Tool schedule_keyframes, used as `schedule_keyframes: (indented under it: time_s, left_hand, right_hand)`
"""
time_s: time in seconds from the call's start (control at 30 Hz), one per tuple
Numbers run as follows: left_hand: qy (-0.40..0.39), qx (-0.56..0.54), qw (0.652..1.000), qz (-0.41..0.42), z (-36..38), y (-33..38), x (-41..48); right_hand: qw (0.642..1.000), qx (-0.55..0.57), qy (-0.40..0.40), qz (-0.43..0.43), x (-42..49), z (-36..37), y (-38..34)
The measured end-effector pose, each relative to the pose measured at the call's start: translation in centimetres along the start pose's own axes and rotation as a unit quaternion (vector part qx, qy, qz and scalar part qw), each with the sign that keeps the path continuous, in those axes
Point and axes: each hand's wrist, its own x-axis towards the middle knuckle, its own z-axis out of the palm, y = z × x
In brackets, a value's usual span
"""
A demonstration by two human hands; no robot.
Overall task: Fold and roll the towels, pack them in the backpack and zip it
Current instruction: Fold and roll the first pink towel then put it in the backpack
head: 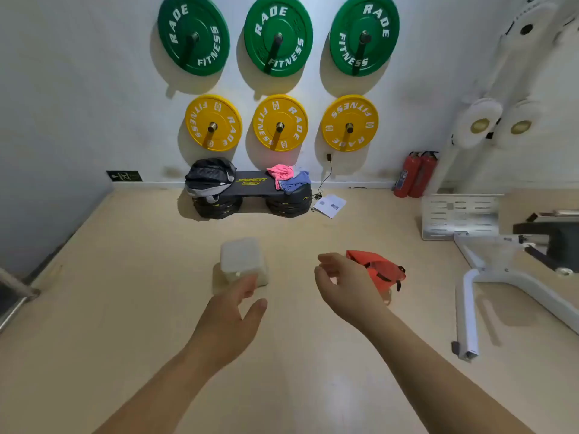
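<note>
A black and grey backpack [209, 178] lies on the left end of a black step bench [250, 186] against the far wall. Crumpled pink [282, 173] and blue [296, 181] towels sit in a heap on the bench's right end. My left hand [233, 303] is stretched forward over the floor, fingers relaxed, holding nothing. My right hand [340, 285] is also held out in the air, fingers loosely curled and empty. Both hands are well short of the bench.
A white plastic stool [242, 260] stands on the floor just beyond my left hand. An orange bag [380, 270] lies behind my right hand. White gym equipment [488, 270] fills the right side. Two red fire extinguishers [413, 175] and a paper sheet [330, 205] are by the wall.
</note>
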Motion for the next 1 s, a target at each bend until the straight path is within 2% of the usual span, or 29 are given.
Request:
schedule_keyframes:
  time_s: [0.13, 0.23, 0.4, 0.53, 0.63, 0.83, 1.0]
  left_hand:
    - [-0.021, -0.029, 0.999, -0.020, -2.1, -4.8, 12.9]
    - [-0.036, -0.003, 0.999, -0.027, -4.0, -7.8, 24.9]
    - [-0.085, 0.021, 0.996, 0.016, -6.0, -8.0, 41.3]
    - [-0.079, -0.010, 0.997, 0.000, -5.8, -8.6, 54.4]
    - [-0.079, 0.006, 0.997, 0.008, -4.8, -10.2, 64.4]
    - [-0.101, 0.002, 0.994, -0.035, -3.3, -13.0, 81.5]
    - [-0.101, -0.001, 0.993, -0.067, -6.1, -14.8, 93.5]
  right_hand:
    - [0.997, 0.045, -0.028, 0.059, 13.1, 4.9, -1.1]
    - [0.994, 0.067, -0.013, 0.084, 23.1, 7.8, -2.0]
    - [0.992, 0.042, 0.019, 0.115, 37.3, 8.9, -3.2]
    - [0.990, 0.041, 0.051, 0.122, 49.5, 9.7, -2.8]
    - [0.990, 0.031, 0.062, 0.126, 59.1, 11.2, -1.4]
    - [0.987, 0.067, 0.045, 0.140, 77.7, 14.5, 0.7]
    - [0.988, 0.049, -0.002, 0.148, 90.7, 16.8, -1.6]
